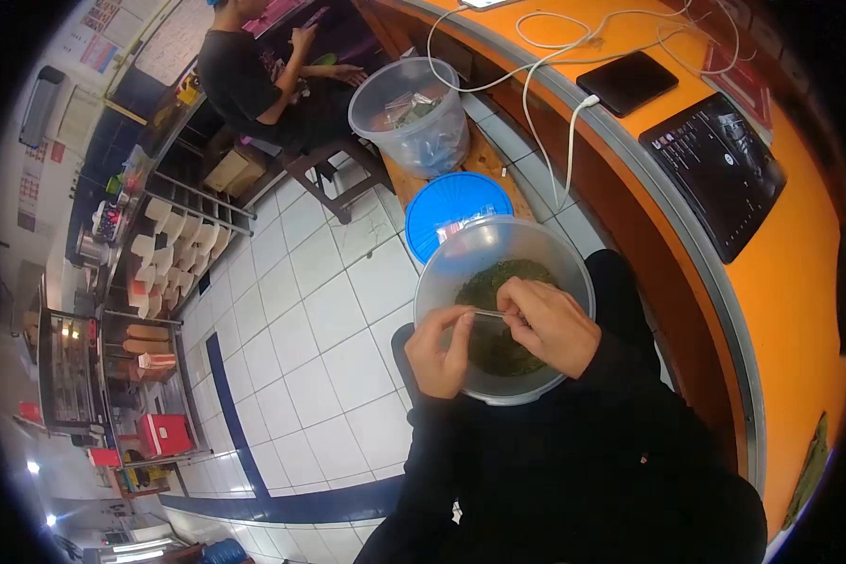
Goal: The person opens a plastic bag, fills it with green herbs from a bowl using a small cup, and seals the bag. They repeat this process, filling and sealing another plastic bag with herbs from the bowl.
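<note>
A clear plastic tub (432,282) with dark green leafy stuff (503,355) in its bottom stands at my lap. Over its opening, my left hand (440,352) pinches one end of a small clear plastic bag (487,313). The other end is between the fingers of my right hand (550,324), which are bent and pressed together. The bag is stretched roughly level between both hands. Just beyond the tub lies a round blue lid (451,195) with some small plastic packets (470,221) on it, partly hidden by the tub's rim.
A second clear tub (414,141) holding bagged packets stands on a wooden bench (484,155). On the orange counter (780,310) at right are a tablet (719,174), a dark device (627,83) and white cables. A seated person (244,80) works at upper left, near shelves (174,244).
</note>
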Demonstrator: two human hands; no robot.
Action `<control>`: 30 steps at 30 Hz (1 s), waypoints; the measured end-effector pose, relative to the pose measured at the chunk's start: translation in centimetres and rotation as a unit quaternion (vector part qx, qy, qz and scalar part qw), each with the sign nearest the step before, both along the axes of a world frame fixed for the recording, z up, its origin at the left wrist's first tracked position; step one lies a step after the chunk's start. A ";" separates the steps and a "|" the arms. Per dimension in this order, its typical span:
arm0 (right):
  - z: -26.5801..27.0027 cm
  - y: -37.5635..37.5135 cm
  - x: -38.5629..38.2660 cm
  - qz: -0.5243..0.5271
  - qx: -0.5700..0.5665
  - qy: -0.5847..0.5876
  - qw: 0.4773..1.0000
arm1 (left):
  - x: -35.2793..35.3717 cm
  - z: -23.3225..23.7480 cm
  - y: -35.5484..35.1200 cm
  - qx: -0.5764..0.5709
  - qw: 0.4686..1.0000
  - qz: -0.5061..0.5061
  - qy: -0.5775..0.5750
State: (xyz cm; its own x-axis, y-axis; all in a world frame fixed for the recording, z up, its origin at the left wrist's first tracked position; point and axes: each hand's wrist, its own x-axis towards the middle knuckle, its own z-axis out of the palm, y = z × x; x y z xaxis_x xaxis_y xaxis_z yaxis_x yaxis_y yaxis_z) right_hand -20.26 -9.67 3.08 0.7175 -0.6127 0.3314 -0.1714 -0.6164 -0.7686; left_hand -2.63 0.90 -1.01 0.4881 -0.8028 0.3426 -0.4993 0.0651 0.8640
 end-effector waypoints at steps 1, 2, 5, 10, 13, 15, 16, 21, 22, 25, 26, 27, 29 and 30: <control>0.1 0.0 0.0 -0.002 0.002 0.008 1.000 | 0.0 0.0 0.0 0.000 1.000 0.000 0.000; 0.1 0.0 0.0 -0.005 0.004 0.017 1.000 | 0.0 0.0 0.0 -0.001 1.000 0.016 0.006; 0.4 -0.1 -0.3 -0.002 0.012 0.003 1.000 | 0.7 -0.6 -0.1 -0.018 0.998 0.056 0.000; 0.1 -1.4 -3.7 -0.073 0.041 0.054 0.995 | 9.2 1.3 0.2 -0.175 0.951 0.252 0.045; -0.7 -1.6 -5.0 -0.132 0.032 -0.012 0.991 | 12.4 7.1 -0.2 -0.209 0.927 0.311 0.001; 0.1 -1.5 -6.1 -0.231 0.045 -0.040 0.971 | 13.7 10.9 -1.3 -0.288 0.893 0.344 -0.028; -0.9 -1.7 -6.4 -0.269 0.049 -0.074 0.959 | 13.8 13.1 -2.1 -0.334 0.878 0.339 -0.047; -4.5 -3.2 -9.1 -0.341 0.147 -0.098 0.923 | 16.7 19.6 -6.7 -0.531 0.773 0.279 -0.206; -5.2 -3.5 -9.5 -0.350 0.176 -0.096 0.915 | 18.0 20.2 -7.9 -0.543 0.748 0.269 -0.272; -7.8 -4.6 -9.8 -0.363 0.233 -0.094 0.897 | 19.5 18.7 -15.2 -0.564 0.761 0.197 -0.255; -8.7 -5.2 -9.6 -0.367 0.259 -0.095 0.888 | 20.8 16.8 -18.0 -0.470 0.797 0.227 -0.303; -9.9 -5.9 -9.0 -0.369 0.261 -0.093 0.887 | 22.2 14.2 -21.0 -0.370 0.823 0.254 -0.348; -12.2 -7.6 -8.0 -0.335 0.228 -0.079 0.911 | 22.9 7.3 -27.8 -0.261 0.949 0.097 -0.149; -12.8 -8.6 -7.3 -0.316 0.220 -0.037 0.922 | 24.0 2.3 -28.9 -0.197 0.953 0.074 -0.219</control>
